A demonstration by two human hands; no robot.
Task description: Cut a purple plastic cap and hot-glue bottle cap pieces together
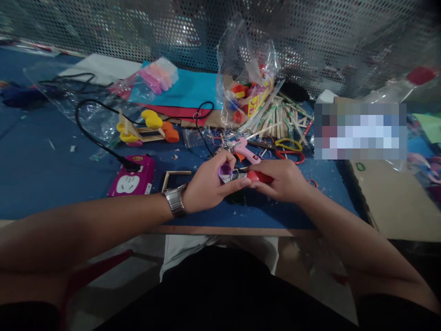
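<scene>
1. Purple cap (225, 167) was in the left hand (206, 184), index finger curled round it, thumb below; mouth faced up toward the camera.
2. Right hand (287, 179) was clamped on a red-handled tool (257, 177). Its metal end pointed left at the cap; actual contact couldn't be told.
3. Hands were close together above the near part of the blue table (51, 158). Left thumb reached across to the red handle, touching or just beside it.
4. Step in hand, by judgement: working the cap with the tool, probably cutting or piercing; tool type unclear.
5. Next move likely called for a firm left grip, a controlled right push, and the thumb clear of the metal end.
6. Pink glue gun (245, 149) lay just beyond the hands, apparently in neither grip.
</scene>
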